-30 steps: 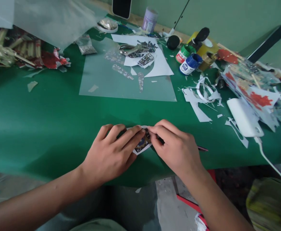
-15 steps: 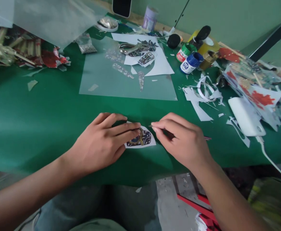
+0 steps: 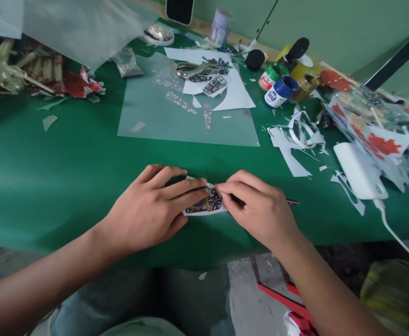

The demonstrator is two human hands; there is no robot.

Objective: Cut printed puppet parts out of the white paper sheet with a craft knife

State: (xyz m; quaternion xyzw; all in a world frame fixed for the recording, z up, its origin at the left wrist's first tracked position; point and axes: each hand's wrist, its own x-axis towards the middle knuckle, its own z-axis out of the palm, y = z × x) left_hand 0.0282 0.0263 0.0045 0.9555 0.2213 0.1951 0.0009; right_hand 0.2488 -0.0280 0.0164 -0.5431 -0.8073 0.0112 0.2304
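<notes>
A small white paper cutout [image 3: 206, 205] with a dark blue and gold print lies on the green table [image 3: 67, 163] near its front edge. My left hand [image 3: 151, 210] lies over its left part, fingers stretched out and pressing it flat. My right hand [image 3: 260, 212] is closed in a pinch round a thin dark tool with a pinkish end [image 3: 291, 202], its tip at the cutout's right side. The tool's tip is hidden by my fingers.
A clear plastic sheet [image 3: 148, 112] lies further back, with white paper, printed pieces and scissors [image 3: 190, 70]. Paint jars [image 3: 280, 91] stand at the back right. White scraps [image 3: 295, 140], a white power bank [image 3: 360, 170] with a cable and red-printed cutouts [image 3: 379, 140] lie on the right.
My right hand drew away to the right half a second ago, leaving the cutout bare, and has now come back to its right edge. My left hand stays pressed on it.
</notes>
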